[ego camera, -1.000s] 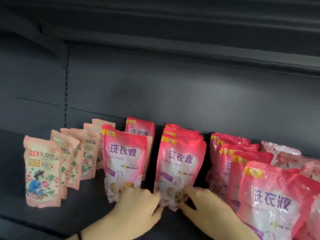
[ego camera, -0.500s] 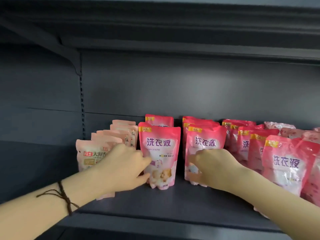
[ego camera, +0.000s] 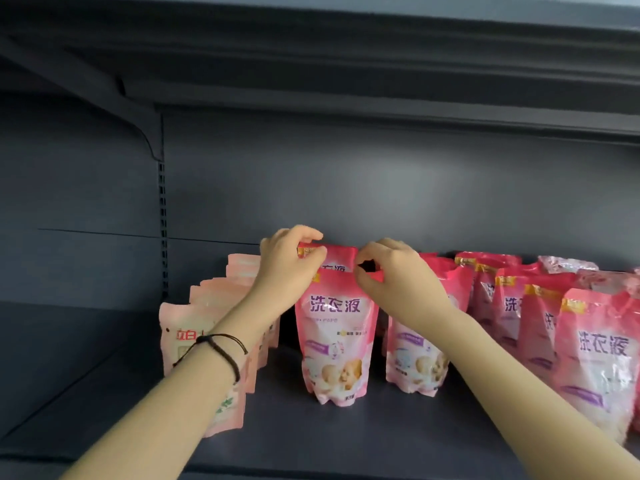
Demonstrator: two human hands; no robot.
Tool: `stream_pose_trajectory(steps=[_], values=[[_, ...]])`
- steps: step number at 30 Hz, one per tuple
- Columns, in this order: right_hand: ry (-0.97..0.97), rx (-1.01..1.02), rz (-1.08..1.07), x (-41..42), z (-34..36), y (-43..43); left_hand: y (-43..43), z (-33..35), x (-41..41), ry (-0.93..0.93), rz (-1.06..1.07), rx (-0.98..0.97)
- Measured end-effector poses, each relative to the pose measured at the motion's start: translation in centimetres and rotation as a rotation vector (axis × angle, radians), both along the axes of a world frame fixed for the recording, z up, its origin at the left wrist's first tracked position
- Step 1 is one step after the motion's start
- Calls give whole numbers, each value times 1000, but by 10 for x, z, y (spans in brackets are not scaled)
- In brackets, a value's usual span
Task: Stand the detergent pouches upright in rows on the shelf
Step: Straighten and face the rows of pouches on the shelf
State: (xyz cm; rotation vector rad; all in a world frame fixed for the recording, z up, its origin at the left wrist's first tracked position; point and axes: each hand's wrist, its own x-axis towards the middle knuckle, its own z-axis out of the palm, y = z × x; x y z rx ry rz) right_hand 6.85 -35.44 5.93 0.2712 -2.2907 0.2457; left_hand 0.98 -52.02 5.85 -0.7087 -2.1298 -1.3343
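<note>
Pinching the top left corner of the rear pink plastic detergent pouch (ego camera: 334,254) between thumb and curled fingers, the left hand (ego camera: 291,268) is holding it upright. The right hand (ego camera: 398,275) is pinching the same pouch's top right corner, its thumb lying close above the top edge of the front pink plastic pouch (ego camera: 337,341) with purple lettering. That front pouch is standing upright on the dark grey metal shelf (ego camera: 311,438), directly before the held one. Just to its right another pink pouch (ego camera: 415,362) is heading a second row, partly hidden by the right forearm. Further pink rows (ego camera: 595,348) are standing to the right, some leaning. To the left a row of pale peach pouches (ego camera: 187,327) is running back towards the rear panel. A black cord bracelet (ego camera: 221,344) is circling the left wrist.
</note>
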Motion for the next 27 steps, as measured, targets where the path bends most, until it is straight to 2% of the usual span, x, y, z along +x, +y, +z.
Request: stream_pose_trajectory(steps=[2, 4, 7, 9, 14, 20, 27], values=[[56, -142, 47, -14, -7, 8, 12, -7, -6, -27, -34, 171], [62, -378, 130, -24, -16, 14, 20, -20, -9, -20, -39, 336], [-76, -840, 359, -30, -34, 15, 29, -45, -11, -28, -57, 516], [-190, -1027, 450, -31, -49, 16, 33, -61, -12, -91, -72, 578], [-287, -1128, 527, -34, -86, 15, 36, -91, -16, -148, -41, 575], [-183, -1208, 459, -32, -88, 7, 34, -85, -20, -175, -37, 629], [-54, -1359, 415, -1, -85, 15, 44, -82, -3, -149, -210, 597]])
